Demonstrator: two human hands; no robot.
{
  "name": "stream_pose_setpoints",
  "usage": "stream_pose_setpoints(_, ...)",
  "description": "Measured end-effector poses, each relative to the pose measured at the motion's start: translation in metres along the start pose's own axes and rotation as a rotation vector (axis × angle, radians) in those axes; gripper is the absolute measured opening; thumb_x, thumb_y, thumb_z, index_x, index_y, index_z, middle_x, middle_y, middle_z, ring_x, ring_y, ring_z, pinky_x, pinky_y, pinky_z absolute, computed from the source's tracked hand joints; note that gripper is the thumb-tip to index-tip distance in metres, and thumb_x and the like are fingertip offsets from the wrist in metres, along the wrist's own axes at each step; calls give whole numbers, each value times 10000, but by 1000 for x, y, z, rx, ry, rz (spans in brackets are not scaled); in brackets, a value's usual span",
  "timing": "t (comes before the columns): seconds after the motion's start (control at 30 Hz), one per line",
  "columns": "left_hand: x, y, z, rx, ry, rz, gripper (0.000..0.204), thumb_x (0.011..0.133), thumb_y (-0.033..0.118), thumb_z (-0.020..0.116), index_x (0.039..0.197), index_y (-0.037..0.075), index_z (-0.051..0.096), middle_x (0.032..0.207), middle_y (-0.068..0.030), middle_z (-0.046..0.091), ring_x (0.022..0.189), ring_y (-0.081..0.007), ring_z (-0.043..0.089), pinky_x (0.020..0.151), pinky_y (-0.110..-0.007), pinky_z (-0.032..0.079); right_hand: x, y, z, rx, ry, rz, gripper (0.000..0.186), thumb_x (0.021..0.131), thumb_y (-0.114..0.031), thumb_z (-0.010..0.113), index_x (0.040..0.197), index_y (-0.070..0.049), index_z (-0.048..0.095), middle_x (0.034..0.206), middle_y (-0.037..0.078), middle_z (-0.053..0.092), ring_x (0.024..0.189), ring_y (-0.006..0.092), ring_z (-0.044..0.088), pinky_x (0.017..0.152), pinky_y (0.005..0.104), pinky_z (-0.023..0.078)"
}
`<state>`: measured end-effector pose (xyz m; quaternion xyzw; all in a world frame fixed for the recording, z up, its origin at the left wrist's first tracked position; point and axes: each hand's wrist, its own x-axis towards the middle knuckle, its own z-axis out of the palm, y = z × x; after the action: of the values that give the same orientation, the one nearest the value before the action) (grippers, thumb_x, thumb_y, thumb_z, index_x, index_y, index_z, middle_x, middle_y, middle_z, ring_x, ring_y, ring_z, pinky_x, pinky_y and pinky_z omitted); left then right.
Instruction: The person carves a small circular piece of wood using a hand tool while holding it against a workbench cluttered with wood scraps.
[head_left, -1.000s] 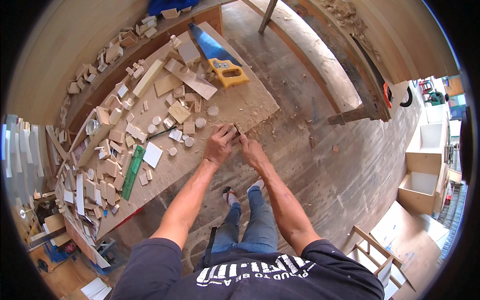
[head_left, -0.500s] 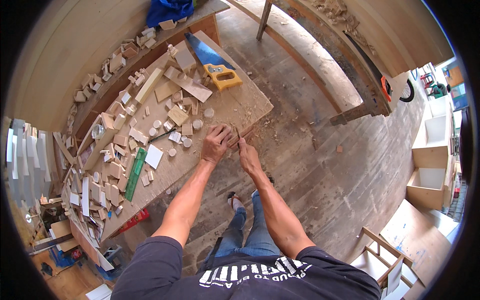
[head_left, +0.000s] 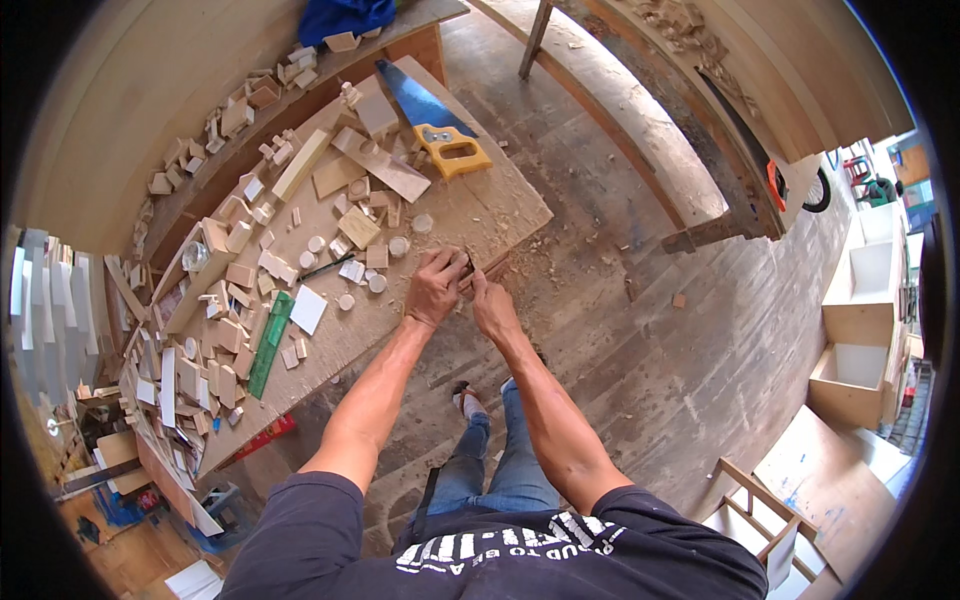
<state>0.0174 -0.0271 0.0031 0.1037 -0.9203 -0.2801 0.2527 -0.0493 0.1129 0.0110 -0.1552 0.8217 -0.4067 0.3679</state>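
At the near right corner of a plywood workbench (head_left: pixel 330 360), my left hand (head_left: pixel 436 287) is closed around one end of a reddish-brown wood strip (head_left: pixel 494 266). Close beside it, my right hand (head_left: pixel 493 306) is closed too, its thumb and fingers pinched by the strip. A small dark object shows between the two hands; its kind is too small to tell. Pale shavings (head_left: pixel 515 240) lie around the strip's far end. Farther up the bench rests a handsaw (head_left: pixel 430 120) with a blue blade and yellow handle.
Wood blocks and round discs (head_left: pixel 399 246) crowd the bench's left side, with a green ruler (head_left: pixel 271 345) and a white square (head_left: pixel 308 310) among them. A long curved wooden piece (head_left: pixel 640 120) stands at the far right. White-lined wooden boxes (head_left: pixel 855 330) stand along the right.
My right hand has shifted slightly left and up, closer to my left hand. The dark object between them has moved a little toward my left fingers. The bench view has shifted slightly.
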Motion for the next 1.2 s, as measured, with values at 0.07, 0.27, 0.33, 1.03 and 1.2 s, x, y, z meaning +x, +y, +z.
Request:
stream_pose_setpoints(0.07, 4, 5, 2, 1, -19, -2, 238, 857, 44, 670, 1086, 34, 734, 1155, -114, 705, 1049, -351, 637, 902, -420, 537, 6, 1, 1, -21, 57, -15, 679, 1093, -458, 276, 1062, 63, 710, 1090, 370, 665, 1106, 549, 602, 960, 564, 460)
stream_pose_setpoints(0.27, 1, -4, 2, -64, 34, -43, 208, 856, 75, 709, 1063, 79, 730, 1112, -81, 697, 1013, -321, 630, 882, -410, 544, -17, 5, 10, -108, 125, 7, 704, 1089, -481, 286, 1003, 89, 690, 1028, 376, 665, 1062, 548, 616, 931, 566, 461)
stream_pose_setpoints(0.33, 2, -1, -2, -77, 24, -53, 200, 855, 80, 718, 1054, 79, 734, 1109, -80, 697, 1004, -321, 632, 871, -412, 545, -22, 4, 9, -21, 145, 22, 714, 1088, -511, 294, 938, 85, 657, 914, 325, 652, 934, 488, 616, 855, 536, 461)
stream_pose_setpoints(1.03, 3, -2, -2, -78, 65, -33, 238, 818, 26, 744, 1056, 14, 743, 1087, -131, 719, 1018, -348, 652, 864, -418, 552, 5, -5, 13, -120, 135, 27, 677, 1089, -475, 290, 1065, 58, 706, 1031, 371, 669, 1088, 544, 612, 940, 565, 468)
stream_pose_setpoints(1.2, 2, -3, -4, -104, 71, -86, 228, 805, 45, 766, 1030, 14, 743, 1065, -117, 716, 987, -345, 643, 855, -426, 541, -23, -13, 8, -13, 114, 36, 691, 1090, -494, 283, 1064, 46, 714, 1029, 363, 680, 1058, 531, 637, 945, 523, 479)
